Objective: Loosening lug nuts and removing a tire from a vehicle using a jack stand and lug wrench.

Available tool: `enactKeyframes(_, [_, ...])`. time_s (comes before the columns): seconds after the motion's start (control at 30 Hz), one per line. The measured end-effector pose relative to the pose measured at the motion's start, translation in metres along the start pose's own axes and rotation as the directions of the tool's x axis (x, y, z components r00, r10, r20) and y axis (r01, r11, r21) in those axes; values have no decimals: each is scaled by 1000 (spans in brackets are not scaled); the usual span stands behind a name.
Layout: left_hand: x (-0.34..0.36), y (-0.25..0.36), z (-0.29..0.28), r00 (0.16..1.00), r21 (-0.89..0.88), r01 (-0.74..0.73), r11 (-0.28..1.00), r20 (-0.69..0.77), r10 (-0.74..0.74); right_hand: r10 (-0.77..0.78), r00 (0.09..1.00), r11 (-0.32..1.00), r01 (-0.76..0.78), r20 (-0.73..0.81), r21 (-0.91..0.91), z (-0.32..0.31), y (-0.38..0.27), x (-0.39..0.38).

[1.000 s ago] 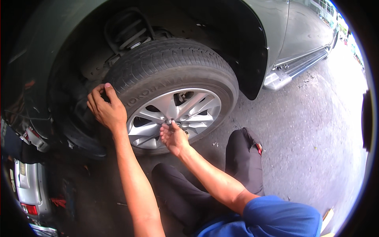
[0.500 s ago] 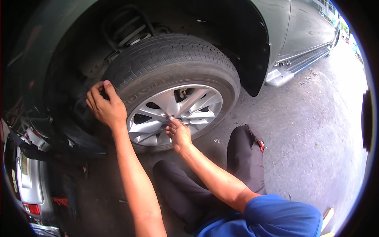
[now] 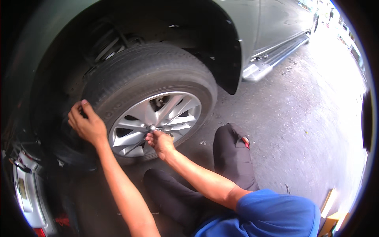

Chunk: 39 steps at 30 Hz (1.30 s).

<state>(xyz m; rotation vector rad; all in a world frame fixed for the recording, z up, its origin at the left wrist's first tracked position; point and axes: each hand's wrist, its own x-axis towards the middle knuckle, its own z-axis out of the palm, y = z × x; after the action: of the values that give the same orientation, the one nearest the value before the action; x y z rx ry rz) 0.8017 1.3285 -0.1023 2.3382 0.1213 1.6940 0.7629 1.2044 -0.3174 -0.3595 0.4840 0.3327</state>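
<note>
A black tyre (image 3: 138, 71) on a silver spoked wheel (image 3: 169, 108) sits in the wheel arch of a grey vehicle. Against the tyre's left edge rests my left hand (image 3: 87, 124), its thumb and fingers apart. Near the middle of the wheel, my right hand (image 3: 161, 143) is closed, thumb and fingertips together at a small shiny lug nut (image 3: 152, 128). That nut shows just beyond the fingertips, beside the hub. Whether it touches the wheel I cannot tell.
Dark suspension parts (image 3: 108, 49) show above the tyre, and a mud flap (image 3: 227, 71) hangs behind it. A silver side step (image 3: 256, 72) runs along the vehicle. My bent knees (image 3: 233, 154) are close to the wheel. Another vehicle (image 3: 31, 193) stands at lower left.
The whole view has shifted, so the wheel appears farther left and lower. My right fingertips are slightly back from the hub, and the shiny nut now shows. My left hand remains at the tyre.
</note>
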Motion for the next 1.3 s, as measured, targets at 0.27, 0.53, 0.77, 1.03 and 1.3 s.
enactKeyframes(0.27, [1,-5,-1,1000,-13,-11,1000,5,11,167,983,969,-178,74,170,1,-20,5])
enactKeyframes(0.53, [3,-25,-6,998,43,-42,998,42,40,-198,977,975,187,-83,-122,-45,-75,-40])
enactKeyframes(0.77, [5,-9,1,999,43,-37,998,38,36,-934,277,345,864,-225,-368,-166,-408,-19])
enactKeyframes(1.03, [-6,-11,5,998,54,15,998,60,-19,-869,450,492,735,-206,-468,-178,-569,38])
enactKeyframes(1.3, [9,-2,-6,998,29,-69,997,-8,70,-856,296,-12,808,424,-588,-145,-330,-42])
